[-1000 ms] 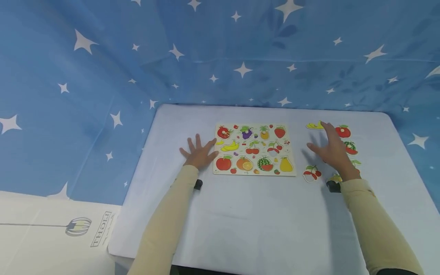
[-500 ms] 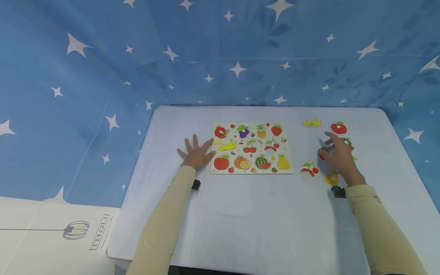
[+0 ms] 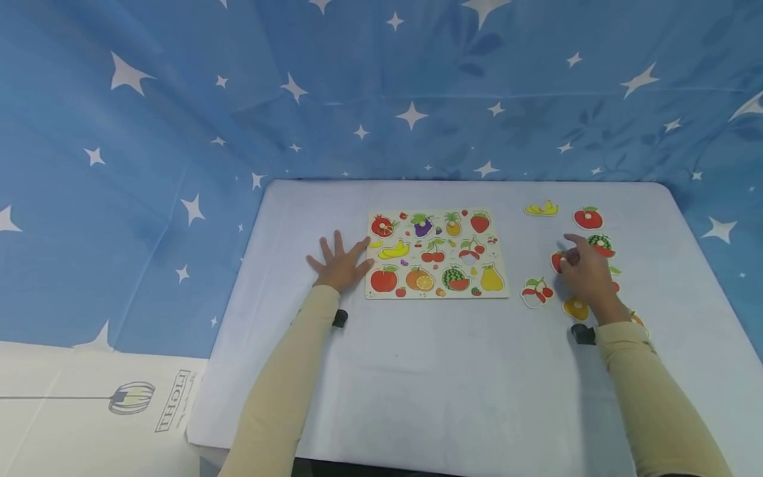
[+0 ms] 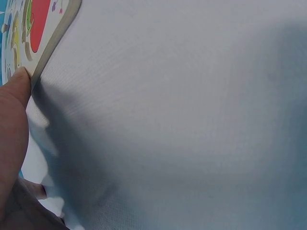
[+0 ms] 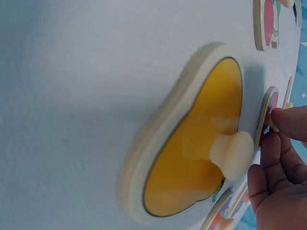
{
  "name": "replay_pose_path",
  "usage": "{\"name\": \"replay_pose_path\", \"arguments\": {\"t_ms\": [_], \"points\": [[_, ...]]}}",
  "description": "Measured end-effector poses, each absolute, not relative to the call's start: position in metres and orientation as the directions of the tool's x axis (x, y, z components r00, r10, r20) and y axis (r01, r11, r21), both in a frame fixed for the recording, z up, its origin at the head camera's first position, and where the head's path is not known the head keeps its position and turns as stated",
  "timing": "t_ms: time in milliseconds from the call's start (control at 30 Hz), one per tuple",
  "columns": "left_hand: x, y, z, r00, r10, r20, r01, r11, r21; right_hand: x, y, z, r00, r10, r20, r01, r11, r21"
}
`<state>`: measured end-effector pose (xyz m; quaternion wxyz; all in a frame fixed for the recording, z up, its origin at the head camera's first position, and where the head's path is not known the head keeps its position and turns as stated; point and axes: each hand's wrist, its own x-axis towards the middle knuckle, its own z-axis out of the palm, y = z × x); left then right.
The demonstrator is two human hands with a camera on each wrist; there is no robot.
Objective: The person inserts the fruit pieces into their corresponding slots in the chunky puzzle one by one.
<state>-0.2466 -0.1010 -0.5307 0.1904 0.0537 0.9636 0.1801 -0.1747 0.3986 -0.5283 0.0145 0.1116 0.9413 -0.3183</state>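
Because the right hand (image 3: pixel 587 268) seems to hold the strawberry piece (image 3: pixel 557 262) only by its small knob, with fingers narrowed in a pinch, the likeliest trouble is a slip, leaving the piece tipped or dropped on the counter (image 3: pixel 447 384). Crowding could cause another: the pear piece (image 3: pixel 575 309), with its upright knob, lies just below on the wrist's side, and the watermelon piece (image 3: pixel 601 245) sits close beyond the knuckles, so a low sweep of the wrist might nudge either. The left hand (image 3: pixel 340 267) has its fingers spread wide, the thumb touching the left edge of the fruit board (image 3: pixel 426 295); with so light a contact, the board might skid or turn if pushed from the other side. Near the right hand also lie the apple piece (image 3: pixel 588 218), the banana piece (image 3: pixel 542 209) and the cherry piece (image 3: pixel 536 292), all apart from the board. The counter is pale with rounded corners, its cover showing a fine weave and faint creases; behind it hangs a blue curtain (image 3: pixel 334 146) with white stars, and at lower left is a cream surface (image 3: pixel 59 430) bearing a line drawing and lettering.
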Motion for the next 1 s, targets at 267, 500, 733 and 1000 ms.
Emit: {"name": "replay_pose_path", "arguments": {"t_ms": [267, 500, 733, 1000], "points": [[-0.245, -0.102, -0.529, -0.92, 0.17, -0.353, 0.03, 0.929, 0.369, -0.181, 0.392, -0.524, -0.965, 0.234, -0.121, 0.259, 0.763, -0.592], [-0.247, -0.102, -0.529, -0.917, 0.172, -0.359, 0.032, 0.931, 0.364, -0.189, 0.384, -0.518, -0.97, 0.212, -0.115, 0.237, 0.744, -0.624], [-0.25, -0.101, -0.53, -0.923, 0.164, -0.349, 0.03, 0.933, 0.359, -0.205, 0.37, -0.513, -0.983, 0.171, -0.068, 0.174, 0.737, -0.653], [-0.247, -0.099, -0.528, -0.923, 0.16, -0.351, 0.02, 0.929, 0.369, -0.225, 0.347, -0.514, -0.993, 0.117, 0.001, 0.088, 0.751, -0.654]]}}
